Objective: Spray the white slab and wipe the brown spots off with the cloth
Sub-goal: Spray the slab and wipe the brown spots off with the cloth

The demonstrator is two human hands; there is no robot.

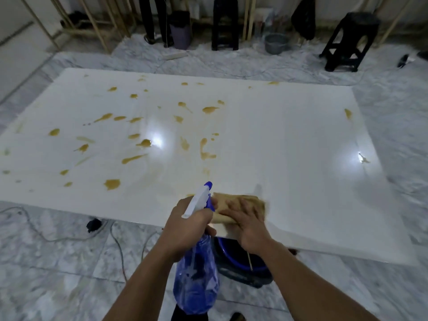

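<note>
A large white slab [266, 140] lies low over the marble floor. Several brown spots [112, 183] cover its left and middle; the right part is mostly white with one spot near the far right edge. My left hand [187, 225] grips the neck of a blue spray bottle [196, 281] with a white and blue nozzle, held upright at the slab's near edge. My right hand [245, 218] presses flat on a brownish cloth [228, 202] lying on the slab just behind that edge, its fingers spread.
A blue basin [240, 258] sits under the slab's near edge. Cables and a black plug [93, 224] lie on the floor at left. Black stools [349, 40], a grey bucket [276, 44] and a bin [181, 34] stand along the far wall.
</note>
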